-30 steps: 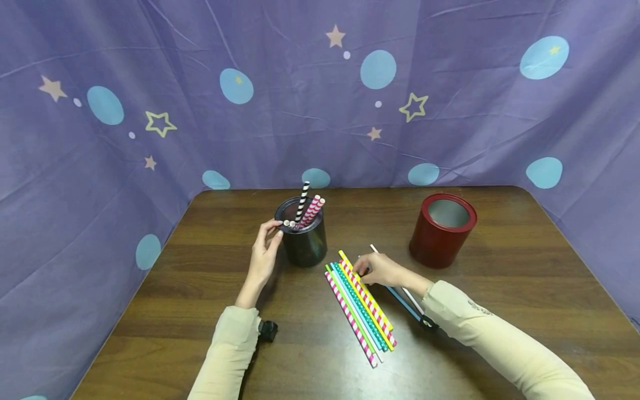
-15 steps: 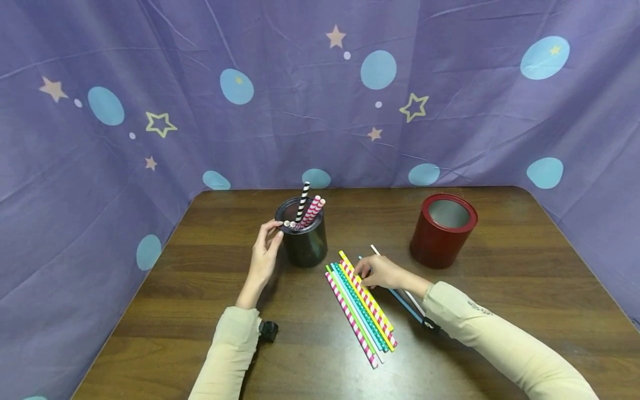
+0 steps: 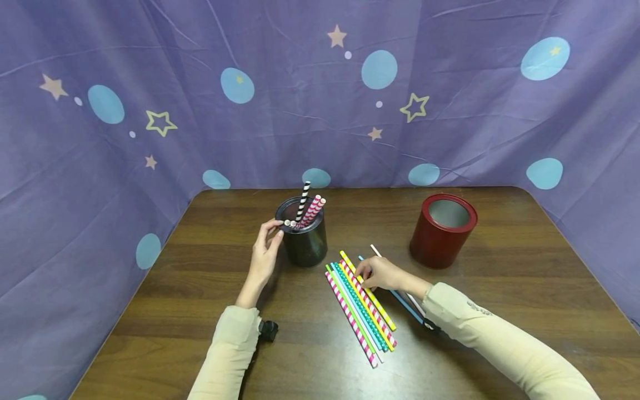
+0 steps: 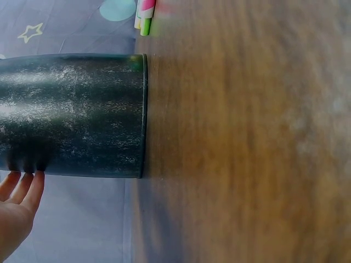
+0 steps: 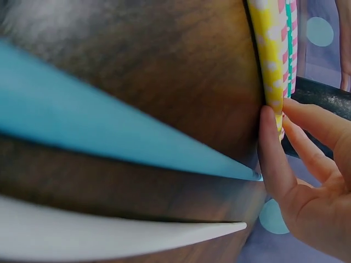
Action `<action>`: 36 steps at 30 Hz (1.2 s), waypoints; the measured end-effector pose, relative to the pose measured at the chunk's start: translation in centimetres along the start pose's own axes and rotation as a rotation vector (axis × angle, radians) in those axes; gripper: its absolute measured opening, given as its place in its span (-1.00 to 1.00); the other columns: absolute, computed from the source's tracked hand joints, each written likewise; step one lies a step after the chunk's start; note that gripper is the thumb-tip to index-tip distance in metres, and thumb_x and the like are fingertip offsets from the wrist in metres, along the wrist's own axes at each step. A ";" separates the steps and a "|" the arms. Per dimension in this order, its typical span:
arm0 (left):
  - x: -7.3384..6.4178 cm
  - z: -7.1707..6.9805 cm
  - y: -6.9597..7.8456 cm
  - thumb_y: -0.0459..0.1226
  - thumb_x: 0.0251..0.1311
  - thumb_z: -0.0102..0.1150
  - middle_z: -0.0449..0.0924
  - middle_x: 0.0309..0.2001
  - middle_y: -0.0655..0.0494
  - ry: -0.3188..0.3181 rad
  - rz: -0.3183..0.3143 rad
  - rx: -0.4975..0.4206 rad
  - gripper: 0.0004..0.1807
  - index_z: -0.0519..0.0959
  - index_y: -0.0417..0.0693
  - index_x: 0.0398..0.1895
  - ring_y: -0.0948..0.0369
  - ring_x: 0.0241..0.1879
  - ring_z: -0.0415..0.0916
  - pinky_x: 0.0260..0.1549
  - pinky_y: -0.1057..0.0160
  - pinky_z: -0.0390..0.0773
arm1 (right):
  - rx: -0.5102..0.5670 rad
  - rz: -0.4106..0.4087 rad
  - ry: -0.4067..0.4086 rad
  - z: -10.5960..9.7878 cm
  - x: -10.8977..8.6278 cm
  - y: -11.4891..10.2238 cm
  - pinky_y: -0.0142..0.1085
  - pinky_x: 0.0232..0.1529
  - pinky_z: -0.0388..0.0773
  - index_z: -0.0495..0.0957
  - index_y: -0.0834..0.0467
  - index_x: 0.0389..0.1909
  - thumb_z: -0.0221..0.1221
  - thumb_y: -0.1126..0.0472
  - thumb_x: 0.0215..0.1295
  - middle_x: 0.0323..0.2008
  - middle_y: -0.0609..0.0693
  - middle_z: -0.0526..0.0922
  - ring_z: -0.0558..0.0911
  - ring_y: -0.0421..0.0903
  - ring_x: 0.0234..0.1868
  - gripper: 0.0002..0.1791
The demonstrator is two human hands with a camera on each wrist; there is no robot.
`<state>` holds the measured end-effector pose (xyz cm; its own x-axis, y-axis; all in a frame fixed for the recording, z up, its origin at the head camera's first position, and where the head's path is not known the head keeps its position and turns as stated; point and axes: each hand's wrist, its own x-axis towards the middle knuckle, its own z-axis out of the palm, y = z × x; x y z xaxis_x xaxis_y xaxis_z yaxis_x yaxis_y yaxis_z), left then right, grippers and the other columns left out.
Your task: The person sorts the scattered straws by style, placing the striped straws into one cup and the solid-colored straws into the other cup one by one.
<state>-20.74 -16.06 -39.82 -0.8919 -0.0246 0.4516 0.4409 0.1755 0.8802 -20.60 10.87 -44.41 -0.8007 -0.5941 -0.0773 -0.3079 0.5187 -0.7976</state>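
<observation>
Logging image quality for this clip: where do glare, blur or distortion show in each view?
Head: mostly clear, pale glare on the table towards the bottom. Left wrist: whitish sheen on the black can, table grain soft. Right wrist: blue straw and white straw look stretched, broad at the left and tapering right, with the table grain soft.

Room lies between black can point(image 3: 309, 249) and red can point(image 3: 436, 245), beyond the straws point(image 3: 363, 311).

On tbl point(image 3: 165, 311): L can point(image 3: 307, 250) w/ straws point(image 3: 311, 211) in, R can point(image 3: 436, 247), loose straws point(image 3: 361, 306) btwn, nearer front.
</observation>
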 end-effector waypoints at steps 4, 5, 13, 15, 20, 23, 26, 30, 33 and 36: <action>0.0 0.0 0.0 -0.51 0.20 -0.14 0.26 0.05 -0.35 -0.002 0.001 0.001 -0.73 0.30 -0.49 -0.04 -0.08 0.13 0.21 -0.08 0.52 0.30 | -0.001 -0.003 0.000 0.0 0.0 0.1 -0.40 -0.61 0.51 0.54 0.34 -0.30 0.20 0.48 -0.08 -0.66 -0.01 0.45 0.51 -0.17 -0.68 -0.77; 0.0 0.0 0.0 -0.51 0.20 -0.14 0.26 0.05 -0.34 -0.003 0.001 0.001 -0.73 0.30 -0.49 -0.04 -0.08 0.13 0.21 -0.07 0.52 0.30 | 0.001 -0.001 -0.001 0.0 -0.1 0.1 -0.40 -0.62 0.51 0.54 0.34 -0.30 0.21 0.48 -0.07 -0.66 -0.01 0.45 0.51 -0.16 -0.68 -0.77; 0.1 -0.1 0.1 -0.51 0.20 -0.14 0.27 0.05 -0.31 0.002 -0.004 0.005 -0.74 0.31 -0.46 -0.04 -0.10 0.13 0.21 -0.08 0.51 0.30 | -0.044 -0.004 0.007 -0.1 -0.2 0.2 -0.41 -0.64 0.50 0.56 0.30 -0.31 0.26 0.45 -0.09 -0.70 -0.02 0.44 0.52 -0.15 -0.71 -0.76; 0.1 -0.1 0.1 -0.51 0.20 -0.14 0.26 0.06 -0.32 0.003 -0.007 0.005 -0.74 0.31 -0.46 -0.04 -0.10 0.13 0.21 -0.08 0.52 0.30 | -0.060 -0.008 0.014 0.0 -0.2 0.2 -0.42 -0.66 0.49 0.56 0.30 -0.32 0.27 0.45 -0.11 -0.72 -0.02 0.45 0.52 -0.15 -0.72 -0.76; 0.0 0.0 0.1 -0.51 0.19 -0.13 0.27 0.05 -0.33 0.007 -0.014 0.002 -0.74 0.31 -0.47 -0.05 -0.09 0.12 0.22 -0.09 0.50 0.31 | -0.101 -0.031 0.022 0.2 -0.4 0.1 -0.45 -0.69 0.45 0.55 0.29 -0.34 0.28 0.45 -0.14 -0.76 -0.02 0.48 0.51 -0.17 -0.75 -0.75; 0.0 0.0 0.1 -0.51 0.19 -0.13 0.27 0.04 -0.32 0.007 -0.013 0.004 -0.74 0.31 -0.46 -0.05 -0.08 0.12 0.22 -0.08 0.49 0.31 | -0.128 -0.033 0.031 0.3 -0.4 0.0 -0.46 -0.70 0.43 0.56 0.27 -0.33 0.29 0.43 -0.14 -0.77 -0.02 0.48 0.50 -0.18 -0.76 -0.75; 0.0 0.0 0.1 -0.51 0.19 -0.14 0.28 0.04 -0.31 0.003 -0.008 0.008 -0.74 0.31 -0.46 -0.04 -0.08 0.12 0.22 -0.07 0.50 0.31 | -0.140 -0.017 0.041 0.3 -0.5 -0.1 -0.45 -0.70 0.42 0.56 0.25 -0.33 0.29 0.42 -0.12 -0.77 -0.03 0.47 0.49 -0.18 -0.77 -0.75; 0.0 0.0 0.1 -0.52 0.19 -0.14 0.28 0.04 -0.33 0.001 -0.005 0.010 -0.73 0.31 -0.48 -0.04 -0.09 0.12 0.22 -0.09 0.52 0.31 | -0.148 -0.014 0.054 0.4 -0.7 -0.1 -0.45 -0.71 0.41 0.56 0.26 -0.32 0.27 0.42 -0.11 -0.76 -0.04 0.46 0.47 -0.19 -0.77 -0.76; -0.1 -0.1 0.1 -0.52 0.19 -0.13 0.27 0.04 -0.34 0.002 -0.002 0.012 -0.74 0.31 -0.48 -0.04 -0.08 0.12 0.22 -0.09 0.52 0.31 | -0.141 -0.008 0.066 0.5 -0.8 0.0 -0.44 -0.72 0.40 0.56 0.27 -0.32 0.26 0.43 -0.10 -0.75 -0.05 0.47 0.46 -0.21 -0.77 -0.76; -0.1 -0.1 0.0 -0.52 0.19 -0.14 0.27 0.05 -0.33 0.002 0.003 0.014 -0.74 0.31 -0.48 -0.05 -0.08 0.12 0.22 -0.09 0.52 0.31 | -0.124 0.003 0.071 0.5 -0.8 0.0 -0.44 -0.72 0.40 0.55 0.27 -0.30 0.25 0.42 -0.08 -0.75 -0.05 0.47 0.46 -0.21 -0.77 -0.76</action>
<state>-20.67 -16.17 -39.86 -0.8905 -0.0261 0.4542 0.4418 0.1891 0.8770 -19.70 11.05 -44.67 -0.8345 -0.5500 -0.0338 -0.3629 0.5947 -0.7174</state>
